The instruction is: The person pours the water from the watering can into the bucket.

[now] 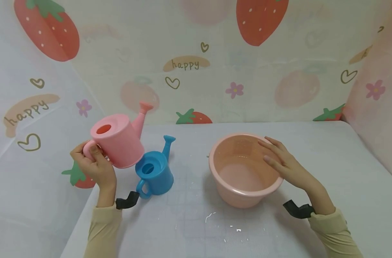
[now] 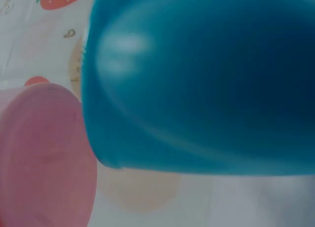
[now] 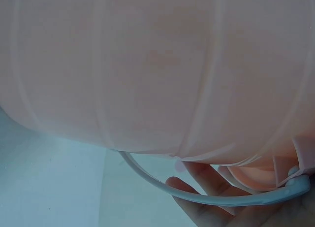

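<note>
My left hand (image 1: pixel 97 166) grips the handle of a pink watering can (image 1: pixel 120 143), raised at the left with its spout pointing up and to the right. Just beside and below it, a blue watering can (image 1: pixel 158 179) stands upright on the table; its side fills much of the left wrist view, the pink can's base (image 2: pixel 47 158) to its left. A peach-pink bucket (image 1: pixel 242 199) stands right of centre. At its right rim is my right hand (image 1: pixel 289 166), fingers extended over the edge. In the right wrist view, the bucket's pale carrying handle (image 3: pixel 216 200) crosses in front of the fingers (image 3: pixel 184 205).
The white table (image 1: pixel 183 229) has small shiny spots in front of the bucket. A curtain (image 1: pixel 263 71) printed with strawberries and hearts hangs behind and along both sides. Black wrist mounts (image 1: pixel 299 209) stick out from both sleeves.
</note>
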{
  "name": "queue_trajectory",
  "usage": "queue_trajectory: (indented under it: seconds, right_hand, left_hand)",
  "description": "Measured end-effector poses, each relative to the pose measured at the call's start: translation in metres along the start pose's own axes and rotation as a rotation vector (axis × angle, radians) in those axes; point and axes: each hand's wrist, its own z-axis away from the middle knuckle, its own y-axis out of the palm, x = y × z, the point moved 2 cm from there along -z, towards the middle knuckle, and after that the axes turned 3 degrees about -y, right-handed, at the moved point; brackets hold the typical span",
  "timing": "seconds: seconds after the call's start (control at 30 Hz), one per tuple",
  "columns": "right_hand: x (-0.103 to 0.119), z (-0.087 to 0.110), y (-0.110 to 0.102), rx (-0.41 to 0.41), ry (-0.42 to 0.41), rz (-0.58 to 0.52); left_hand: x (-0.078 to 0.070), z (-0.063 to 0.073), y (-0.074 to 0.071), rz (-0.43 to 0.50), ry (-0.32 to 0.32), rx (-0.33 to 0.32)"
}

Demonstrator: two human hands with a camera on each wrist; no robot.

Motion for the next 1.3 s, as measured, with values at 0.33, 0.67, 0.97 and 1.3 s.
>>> queue_trajectory:
  seconds: [0.33, 0.67, 0.97, 1.3]
  right_hand:
    - [0.000, 0.000, -0.001, 0.005, 0.010, -0.005]
    - [0.000, 0.000, -0.001, 0.005, 0.014, -0.007]
    - [-0.001, 0.000, 0.000, 0.007, 0.016, -0.005]
    - [-0.002, 0.000, 0.001, 0.006, 0.022, -0.009]
  left_hand:
    - [0.016, -0.002, -0.011, -0.055, -0.057, -0.054]
    - [0.051, -0.010, -0.023, -0.207, -0.111, -0.010]
    - [0.063, -0.010, -0.032, -0.121, -0.221, 0.076]
    - [0.095, -0.013, -0.040, 0.096, -0.359, 0.176]
